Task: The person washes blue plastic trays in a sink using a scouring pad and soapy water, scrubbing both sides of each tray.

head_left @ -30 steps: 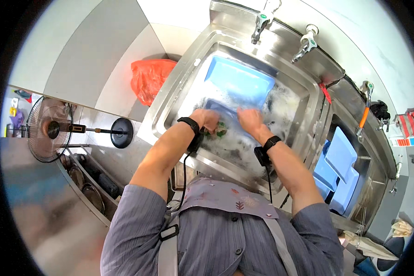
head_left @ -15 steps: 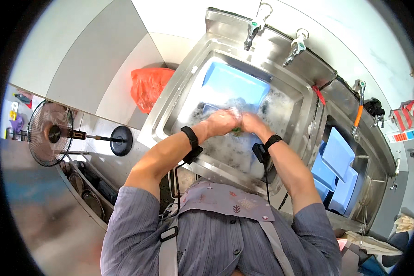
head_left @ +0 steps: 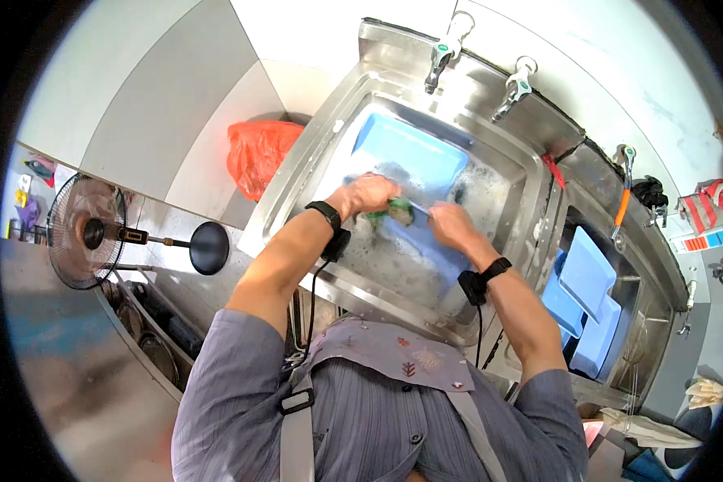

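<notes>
Both my hands are over a steel sink (head_left: 301,173) full of soapy water. My left hand (head_left: 369,194) is closed on a green scrubbing sponge (head_left: 397,210) and presses it against a blue plastic tray (head_left: 426,241). My right hand (head_left: 450,224) grips the upper edge of that tray and holds it tilted in the suds. A second blue tray (head_left: 410,150) lies deeper in the basin, just beyond my hands. Black bands sit on both wrists.
Two taps (head_left: 442,52) stand on the sink's back rim. A second basin to the right holds stacked blue trays (head_left: 582,285). An orange plastic bag (head_left: 257,153) lies left of the sink, a floor fan (head_left: 84,233) farther left. An orange-handled tool (head_left: 621,210) lies by the right basin.
My hands have drawn together over the tray; the left hand with the sponge has slid right along the tray toward the right hand. The camera view shifted slightly.
</notes>
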Demonstrator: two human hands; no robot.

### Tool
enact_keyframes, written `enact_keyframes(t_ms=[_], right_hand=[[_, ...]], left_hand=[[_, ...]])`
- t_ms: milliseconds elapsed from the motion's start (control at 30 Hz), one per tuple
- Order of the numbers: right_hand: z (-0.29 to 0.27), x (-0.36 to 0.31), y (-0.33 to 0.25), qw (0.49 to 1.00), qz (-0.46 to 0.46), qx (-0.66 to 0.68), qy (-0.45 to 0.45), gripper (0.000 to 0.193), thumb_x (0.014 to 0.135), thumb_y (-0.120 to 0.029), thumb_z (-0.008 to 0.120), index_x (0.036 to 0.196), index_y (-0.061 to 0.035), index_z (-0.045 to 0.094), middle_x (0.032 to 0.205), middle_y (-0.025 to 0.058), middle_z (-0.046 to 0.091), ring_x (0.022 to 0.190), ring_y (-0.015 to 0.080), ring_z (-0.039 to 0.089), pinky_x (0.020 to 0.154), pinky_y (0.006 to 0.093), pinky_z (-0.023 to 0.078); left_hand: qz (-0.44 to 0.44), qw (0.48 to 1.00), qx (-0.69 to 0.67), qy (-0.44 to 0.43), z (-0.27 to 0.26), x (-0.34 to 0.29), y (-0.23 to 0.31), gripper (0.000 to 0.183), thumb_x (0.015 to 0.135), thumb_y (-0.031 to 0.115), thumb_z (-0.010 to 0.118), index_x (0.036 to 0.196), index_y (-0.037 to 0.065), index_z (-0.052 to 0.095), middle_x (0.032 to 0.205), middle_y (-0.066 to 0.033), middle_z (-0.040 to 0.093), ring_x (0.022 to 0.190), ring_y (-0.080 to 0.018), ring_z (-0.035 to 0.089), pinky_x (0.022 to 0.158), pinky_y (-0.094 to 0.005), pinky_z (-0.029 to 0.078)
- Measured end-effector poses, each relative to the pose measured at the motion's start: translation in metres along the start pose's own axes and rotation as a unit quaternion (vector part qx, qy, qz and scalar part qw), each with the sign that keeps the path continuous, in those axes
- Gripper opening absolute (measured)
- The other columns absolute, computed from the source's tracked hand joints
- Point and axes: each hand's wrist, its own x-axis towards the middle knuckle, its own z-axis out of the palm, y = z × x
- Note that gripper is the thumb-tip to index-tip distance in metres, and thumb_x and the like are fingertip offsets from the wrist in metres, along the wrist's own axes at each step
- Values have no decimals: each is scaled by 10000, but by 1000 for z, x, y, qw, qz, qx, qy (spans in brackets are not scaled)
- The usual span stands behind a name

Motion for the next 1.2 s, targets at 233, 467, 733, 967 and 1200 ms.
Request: enact_keyframes(t_ms=[233,467,733,967,1200], right_hand=[[-38,-13,-7,999,7,31,34,219,928,-156,555,833,7,666,884,230,675,840,455,650,775,555,510],[-58,-20,-9,988,108,42,102,218,927,-173,574,814,0,644,890,225,661,840,445,641,756,555,503],[-62,-22,-11,976,121,110,140,308,935,-260,600,827,28,623,878,266,653,855,488,618,759,569,468],[-65,0,-38,959,125,178,182,292,924,-259,619,828,16,639,828,258,651,818,480,620,744,557,464],[-53,6,-31,895,258,276,235,286,927,-265,634,924,12,706,867,268,689,871,453,671,781,523,493]], left_hand=[[-73,941,-320,85,12,-11,-28,281,848,80,696,1126,87,661,971,-158,731,916,-289,702,831,-413,551],[-179,808,-546,135,11,-20,-17,418,905,96,740,1307,21,656,1057,-41,748,886,-126,675,824,-284,549],[-226,652,-667,280,38,-33,-30,331,930,17,675,1257,-26,655,1044,-91,736,855,-174,697,731,-351,580],[-308,487,-741,345,49,-31,-44,262,938,79,703,1156,-58,653,990,-141,712,876,-252,707,709,-431,596],[-283,594,-721,215,20,-39,26,437,943,226,788,1237,-63,641,1144,-160,721,930,-271,720,773,-449,612]])
